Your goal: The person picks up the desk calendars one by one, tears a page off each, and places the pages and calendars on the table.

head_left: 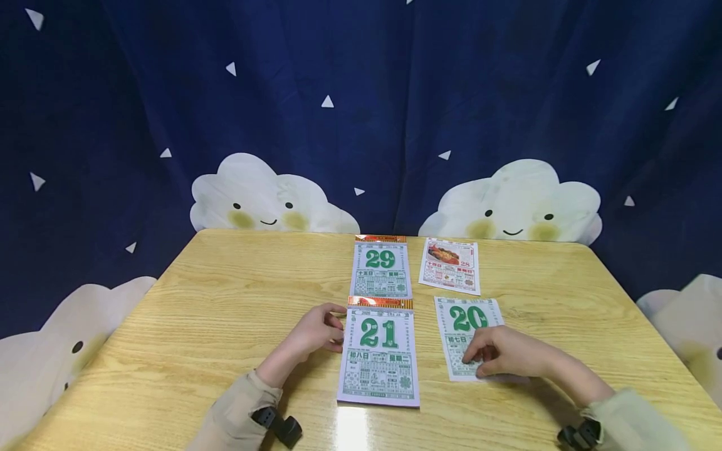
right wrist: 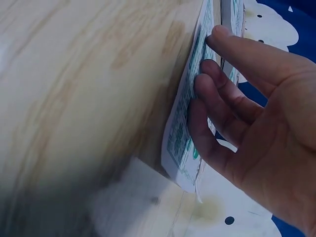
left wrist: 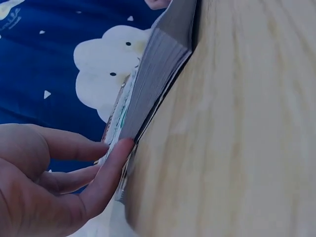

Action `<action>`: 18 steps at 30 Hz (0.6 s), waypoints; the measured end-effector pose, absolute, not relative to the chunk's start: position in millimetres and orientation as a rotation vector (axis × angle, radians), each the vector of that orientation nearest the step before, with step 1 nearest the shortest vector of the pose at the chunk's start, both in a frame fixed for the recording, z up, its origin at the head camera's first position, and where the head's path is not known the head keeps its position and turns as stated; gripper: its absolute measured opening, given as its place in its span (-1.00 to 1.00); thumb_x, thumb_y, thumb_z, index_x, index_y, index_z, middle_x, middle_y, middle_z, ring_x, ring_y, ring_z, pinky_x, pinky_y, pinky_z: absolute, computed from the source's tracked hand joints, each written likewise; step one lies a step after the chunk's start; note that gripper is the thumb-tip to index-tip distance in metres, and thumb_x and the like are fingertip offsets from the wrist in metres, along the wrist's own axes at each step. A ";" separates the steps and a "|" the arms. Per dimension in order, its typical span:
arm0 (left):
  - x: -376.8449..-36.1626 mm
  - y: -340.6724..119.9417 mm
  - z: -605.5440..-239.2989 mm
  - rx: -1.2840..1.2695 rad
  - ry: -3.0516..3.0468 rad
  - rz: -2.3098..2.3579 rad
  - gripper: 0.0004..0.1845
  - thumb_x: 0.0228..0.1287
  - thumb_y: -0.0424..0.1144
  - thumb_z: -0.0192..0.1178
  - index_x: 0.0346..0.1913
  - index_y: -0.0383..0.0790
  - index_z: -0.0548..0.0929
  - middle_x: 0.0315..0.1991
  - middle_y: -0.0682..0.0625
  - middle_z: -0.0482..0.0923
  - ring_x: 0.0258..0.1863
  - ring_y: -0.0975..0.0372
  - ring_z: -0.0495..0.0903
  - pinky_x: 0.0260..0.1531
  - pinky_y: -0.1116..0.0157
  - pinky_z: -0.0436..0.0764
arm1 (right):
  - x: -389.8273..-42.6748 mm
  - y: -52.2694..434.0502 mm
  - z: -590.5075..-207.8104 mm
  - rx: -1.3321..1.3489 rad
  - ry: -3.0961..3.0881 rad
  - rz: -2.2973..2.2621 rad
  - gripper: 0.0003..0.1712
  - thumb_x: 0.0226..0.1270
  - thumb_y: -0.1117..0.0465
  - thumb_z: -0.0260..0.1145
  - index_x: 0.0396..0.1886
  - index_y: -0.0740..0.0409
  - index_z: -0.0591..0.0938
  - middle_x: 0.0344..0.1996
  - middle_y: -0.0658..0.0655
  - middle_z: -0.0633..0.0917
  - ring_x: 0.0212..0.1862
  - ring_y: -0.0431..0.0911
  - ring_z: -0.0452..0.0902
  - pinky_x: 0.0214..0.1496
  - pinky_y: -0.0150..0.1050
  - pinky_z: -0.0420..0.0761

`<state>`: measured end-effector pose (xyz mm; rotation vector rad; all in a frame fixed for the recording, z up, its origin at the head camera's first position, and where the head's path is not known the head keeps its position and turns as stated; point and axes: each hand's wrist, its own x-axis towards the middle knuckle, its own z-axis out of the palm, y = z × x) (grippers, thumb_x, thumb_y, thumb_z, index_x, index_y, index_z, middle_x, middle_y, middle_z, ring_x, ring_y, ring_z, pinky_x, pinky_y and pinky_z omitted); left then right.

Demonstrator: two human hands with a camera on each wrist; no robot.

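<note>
A tear-off calendar [head_left: 379,357] showing 21 lies at the near middle of the table. My left hand [head_left: 317,329] grips its left edge near the top; in the left wrist view the thumb is at the side of the thick page block [left wrist: 157,74] and the index finger at its face. To the right lies a loose calendar page [head_left: 451,351] showing 20. My right hand [head_left: 510,352] rests its bent fingertips on that page, covering its lower right part. In the right wrist view the fingertips touch the printed sheet [right wrist: 180,143].
Behind the near calendar lies a second tear-off calendar [head_left: 380,269] showing 29, its lower end meeting the near one's red header. Right of it is a loose page [head_left: 450,266] with a food picture and 28. A dark blue curtain [head_left: 361,125] with clouds hangs behind the wooden table [head_left: 254,275].
</note>
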<state>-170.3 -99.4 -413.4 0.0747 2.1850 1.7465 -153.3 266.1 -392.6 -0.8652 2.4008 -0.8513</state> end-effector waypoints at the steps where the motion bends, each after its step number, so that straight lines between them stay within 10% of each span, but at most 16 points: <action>1: -170.7 -99.5 -412.8 0.075 2.184 1.744 -0.47 -0.01 -0.63 0.06 0.13 -0.51 0.33 -0.39 -0.15 0.35 -0.50 0.14 0.50 -0.44 0.22 0.67 | -153.0 265.3 -392.3 -0.869 2.400 -0.850 -0.78 0.05 0.10 0.36 -0.25 -0.04 0.69 -0.37 -0.08 0.56 -0.41 -0.32 0.40 -0.41 -0.42 0.48; 18: -178.9 -107.4 -409.6 0.133 2.304 1.591 -0.60 0.08 -0.48 0.08 0.05 -0.48 0.44 -0.40 -0.15 0.49 -0.52 0.21 0.53 -0.49 0.32 0.61 | -154.6 257.8 -386.3 -0.861 2.383 -0.879 -0.82 0.13 0.13 0.31 -0.24 0.02 0.67 -0.40 -0.08 0.58 -0.40 -0.31 0.45 -0.41 -0.40 0.52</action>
